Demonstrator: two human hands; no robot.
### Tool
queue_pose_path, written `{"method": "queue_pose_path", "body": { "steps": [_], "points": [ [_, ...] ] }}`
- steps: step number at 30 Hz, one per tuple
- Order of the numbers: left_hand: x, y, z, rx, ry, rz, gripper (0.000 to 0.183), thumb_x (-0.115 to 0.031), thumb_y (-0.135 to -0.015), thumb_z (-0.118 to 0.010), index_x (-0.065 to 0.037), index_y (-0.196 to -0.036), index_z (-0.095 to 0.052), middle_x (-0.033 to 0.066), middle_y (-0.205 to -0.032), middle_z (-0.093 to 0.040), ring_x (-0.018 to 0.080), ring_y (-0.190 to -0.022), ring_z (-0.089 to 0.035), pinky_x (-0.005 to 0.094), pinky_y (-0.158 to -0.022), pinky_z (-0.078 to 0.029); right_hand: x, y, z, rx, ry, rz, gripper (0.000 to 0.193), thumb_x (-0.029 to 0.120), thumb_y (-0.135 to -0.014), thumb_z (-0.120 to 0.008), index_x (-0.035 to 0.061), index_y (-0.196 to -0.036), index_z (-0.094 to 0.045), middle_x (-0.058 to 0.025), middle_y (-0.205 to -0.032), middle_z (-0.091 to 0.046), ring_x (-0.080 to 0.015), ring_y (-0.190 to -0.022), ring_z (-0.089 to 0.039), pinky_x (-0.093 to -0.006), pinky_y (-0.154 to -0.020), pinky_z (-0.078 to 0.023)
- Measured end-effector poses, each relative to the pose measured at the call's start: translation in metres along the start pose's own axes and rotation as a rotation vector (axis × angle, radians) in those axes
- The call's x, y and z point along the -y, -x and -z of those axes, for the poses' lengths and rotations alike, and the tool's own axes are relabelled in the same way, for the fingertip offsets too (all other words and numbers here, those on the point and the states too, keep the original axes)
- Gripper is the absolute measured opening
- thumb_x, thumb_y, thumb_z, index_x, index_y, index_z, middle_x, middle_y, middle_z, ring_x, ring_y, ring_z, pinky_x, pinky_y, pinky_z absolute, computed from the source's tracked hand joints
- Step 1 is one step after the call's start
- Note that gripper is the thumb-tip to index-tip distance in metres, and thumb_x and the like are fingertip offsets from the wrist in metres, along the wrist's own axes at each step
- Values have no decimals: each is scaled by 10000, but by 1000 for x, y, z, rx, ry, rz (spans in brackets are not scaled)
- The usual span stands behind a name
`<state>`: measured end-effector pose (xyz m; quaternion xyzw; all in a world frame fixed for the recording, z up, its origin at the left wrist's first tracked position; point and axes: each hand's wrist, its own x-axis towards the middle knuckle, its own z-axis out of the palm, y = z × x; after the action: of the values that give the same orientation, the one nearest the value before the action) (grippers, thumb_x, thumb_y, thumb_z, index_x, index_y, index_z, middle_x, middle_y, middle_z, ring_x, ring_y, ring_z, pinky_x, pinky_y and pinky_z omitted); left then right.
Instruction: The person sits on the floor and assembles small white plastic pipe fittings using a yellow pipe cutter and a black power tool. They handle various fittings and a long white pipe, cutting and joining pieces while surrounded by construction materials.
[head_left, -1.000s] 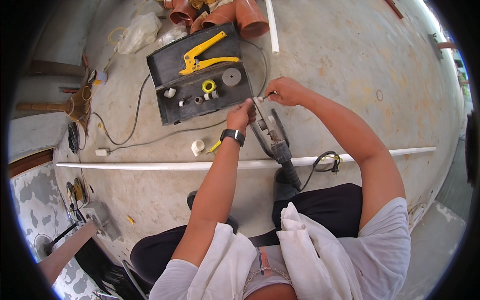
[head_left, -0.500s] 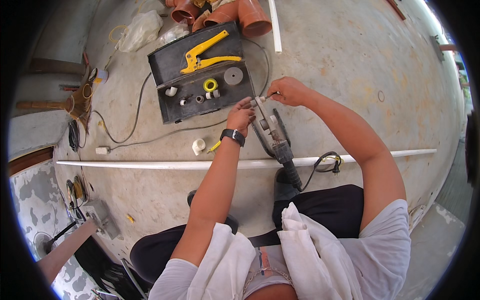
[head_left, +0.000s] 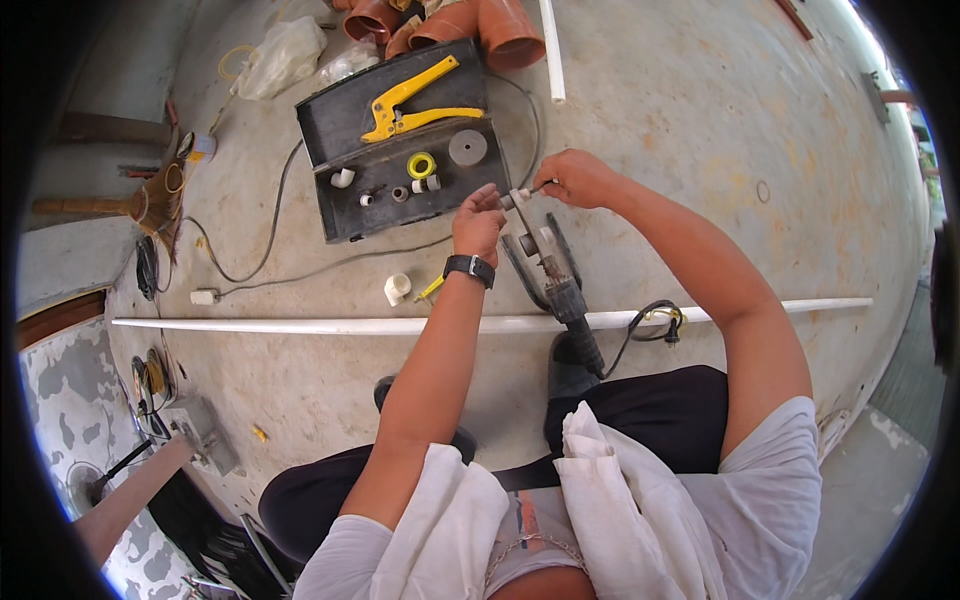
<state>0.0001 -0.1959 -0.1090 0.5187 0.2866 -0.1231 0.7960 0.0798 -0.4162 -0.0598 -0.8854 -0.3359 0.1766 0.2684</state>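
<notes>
A pipe fusion welder (head_left: 568, 302) with a dark handle stands tilted on its stand (head_left: 564, 252), its flat heating plate pointing away from me. At the plate's far end sits a small grey cylindrical die (head_left: 508, 201). My left hand (head_left: 479, 225), wearing a black watch, has its fingers closed around the die's left side. On the opposite side, my right hand (head_left: 580, 181) pinches a thin dark rod (head_left: 542, 188), perhaps a hex key, whose tip meets the plate's end. Another grey die (head_left: 528, 244) shows lower on the plate.
An open black toolbox (head_left: 340, 225) holds a yellow pipe cutter (head_left: 408, 101), a yellow tape roll (head_left: 421, 165), a grey disc (head_left: 467, 147) and small fittings. A long white pipe (head_left: 300, 326) crosses before me. A white elbow (head_left: 397, 289), cables and orange pipes (head_left: 510, 38) lie around.
My left fingers have shifted slightly at the die, which shows more plainly now. My right hand has turned a little at the rod. The welder stays in place.
</notes>
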Motion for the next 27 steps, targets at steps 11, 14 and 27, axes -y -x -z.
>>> {"method": "queue_pose_path", "body": {
  "steps": [11, 14, 27],
  "points": [
    [9, -1, -4, -1, -221, -220, 359, -205, -893, -788, -14, -1163, -649, 53, -991, -687, 138, -776, -628, 278, -682, -520, 3, 2, 3, -15, 11, 28, 168, 176, -853, -687, 101, -984, -762, -143, -945, -727, -372, -939, -674, -479, -815, -522],
    [16, -4, 0, -111, -241, -223, 351, -236, -904, -790, -12, -1135, -648, 55, -981, -691, 148, -762, -619, 292, -697, -525, 6, 0, 3, 13, 18, -7, 161, 175, -851, -690, 101, -974, -762, -143, -934, -727, -375, -929, -675, -483, -808, -521],
    [23, 8, 0, -184, -185, -347, 421, -300, -898, -803, -13, -1147, -624, 99, -1051, -698, 188, -880, -676, 333, -708, -548, 5, 0, 3, 30, 13, -16, 132, 149, -854, -713, 83, -961, -754, -143, -926, -718, -376, -916, -668, -485, -793, -514]
  ]
}}
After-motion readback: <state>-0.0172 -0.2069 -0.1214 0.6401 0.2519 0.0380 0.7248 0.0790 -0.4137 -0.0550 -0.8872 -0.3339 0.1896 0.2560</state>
